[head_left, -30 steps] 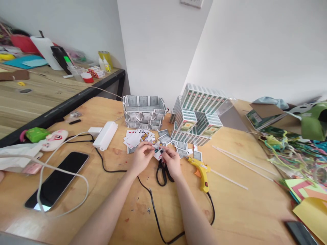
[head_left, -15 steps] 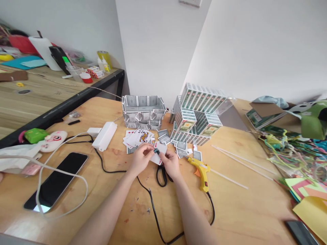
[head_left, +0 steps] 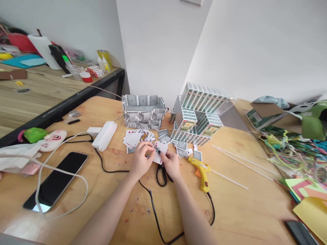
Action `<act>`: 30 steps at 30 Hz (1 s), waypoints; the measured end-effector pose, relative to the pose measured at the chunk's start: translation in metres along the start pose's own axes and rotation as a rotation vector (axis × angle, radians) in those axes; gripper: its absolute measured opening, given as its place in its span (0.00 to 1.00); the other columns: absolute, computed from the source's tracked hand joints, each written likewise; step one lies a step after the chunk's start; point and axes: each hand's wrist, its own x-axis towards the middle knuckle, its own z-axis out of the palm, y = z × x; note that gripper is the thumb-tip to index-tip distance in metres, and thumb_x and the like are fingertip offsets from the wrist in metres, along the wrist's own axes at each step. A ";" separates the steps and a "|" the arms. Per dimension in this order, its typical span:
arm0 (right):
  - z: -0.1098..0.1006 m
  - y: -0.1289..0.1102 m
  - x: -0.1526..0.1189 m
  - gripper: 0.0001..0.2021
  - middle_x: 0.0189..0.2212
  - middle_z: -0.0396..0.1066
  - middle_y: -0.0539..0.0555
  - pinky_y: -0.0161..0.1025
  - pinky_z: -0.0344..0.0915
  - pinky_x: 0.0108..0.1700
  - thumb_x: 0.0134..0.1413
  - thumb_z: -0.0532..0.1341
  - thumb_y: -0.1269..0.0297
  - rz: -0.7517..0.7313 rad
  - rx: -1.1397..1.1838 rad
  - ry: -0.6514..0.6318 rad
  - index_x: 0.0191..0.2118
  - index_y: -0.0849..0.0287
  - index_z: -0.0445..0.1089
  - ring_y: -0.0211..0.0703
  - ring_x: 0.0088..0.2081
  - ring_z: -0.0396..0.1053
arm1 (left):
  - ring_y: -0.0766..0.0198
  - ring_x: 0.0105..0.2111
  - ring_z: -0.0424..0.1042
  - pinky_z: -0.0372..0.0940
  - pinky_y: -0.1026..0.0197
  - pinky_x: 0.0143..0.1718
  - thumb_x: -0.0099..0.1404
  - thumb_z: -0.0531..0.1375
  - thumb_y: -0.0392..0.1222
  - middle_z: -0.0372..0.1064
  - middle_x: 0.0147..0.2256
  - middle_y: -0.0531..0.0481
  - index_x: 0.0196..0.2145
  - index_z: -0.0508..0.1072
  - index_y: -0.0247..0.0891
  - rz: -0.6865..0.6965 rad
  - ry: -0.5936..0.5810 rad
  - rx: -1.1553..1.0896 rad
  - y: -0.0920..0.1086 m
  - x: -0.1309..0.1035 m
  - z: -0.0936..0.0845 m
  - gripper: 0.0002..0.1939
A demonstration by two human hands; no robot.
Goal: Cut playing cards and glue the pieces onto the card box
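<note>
My right hand [head_left: 171, 164] pinches a white playing card [head_left: 164, 147] between thumb and fingers, its face turned up. Close against the card's left side, my left hand [head_left: 143, 159] has thumb and index finger closed together. A small grey patterned bit [head_left: 157, 149] shows between the hands; whether the left fingertips grip it or the card, I cannot tell. Black-handled scissors [head_left: 161, 176] lie below the card, their blades mostly hidden. Just beyond my hands are a fan of playing cards [head_left: 136, 137] and several cut card pieces [head_left: 181, 145].
A box-like structure of grey-backed cards [head_left: 143, 115] stands behind, beside stacked card boxes [head_left: 204, 98]. A yellow glue gun [head_left: 202, 172] lies right, near glue sticks [head_left: 231, 180]. Its black cable [head_left: 154, 207] crosses the table. Left are a phone [head_left: 57, 180] and white power strip [head_left: 104, 136].
The left fingers have shifted slightly up and left, and the card has turned a little in my right hand. The other things on the table stay put.
</note>
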 end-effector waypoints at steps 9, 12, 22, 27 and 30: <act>0.003 -0.002 0.001 0.16 0.13 0.55 0.45 0.31 0.49 0.18 0.45 0.59 0.52 -0.010 -0.023 0.069 0.20 0.60 0.64 0.32 0.16 0.51 | 0.61 0.41 0.67 0.64 0.53 0.44 0.59 0.55 0.32 0.69 0.35 0.50 0.30 0.67 0.40 0.142 -0.078 -0.007 0.000 0.001 0.000 0.04; 0.003 -0.001 0.001 0.13 0.15 0.56 0.46 0.31 0.51 0.20 0.45 0.59 0.55 -0.035 -0.020 0.073 0.21 0.61 0.65 0.33 0.19 0.52 | 0.61 0.40 0.67 0.64 0.52 0.43 0.59 0.55 0.32 0.70 0.34 0.50 0.32 0.68 0.41 0.143 -0.098 -0.042 -0.002 0.001 0.002 0.05; 0.003 0.004 0.001 0.09 0.17 0.55 0.46 0.31 0.52 0.22 0.44 0.58 0.61 -0.030 0.006 0.070 0.23 0.62 0.67 0.33 0.21 0.51 | 0.62 0.38 0.68 0.65 0.55 0.42 0.59 0.56 0.33 0.71 0.33 0.50 0.32 0.71 0.41 0.166 -0.060 0.065 -0.001 -0.001 0.001 0.06; 0.004 0.003 0.001 0.08 0.17 0.56 0.45 0.31 0.52 0.22 0.43 0.58 0.62 -0.030 -0.003 0.096 0.22 0.62 0.67 0.32 0.21 0.51 | 0.60 0.40 0.69 0.64 0.53 0.44 0.59 0.55 0.32 0.73 0.36 0.50 0.35 0.72 0.41 0.284 -0.089 0.211 0.001 0.000 -0.004 0.09; 0.004 0.004 0.000 0.09 0.17 0.58 0.46 0.31 0.53 0.23 0.43 0.59 0.61 -0.015 0.012 0.099 0.24 0.62 0.68 0.32 0.21 0.52 | 0.60 0.40 0.69 0.63 0.53 0.44 0.59 0.55 0.31 0.73 0.37 0.51 0.35 0.73 0.42 0.311 -0.094 0.261 -0.002 0.000 -0.007 0.10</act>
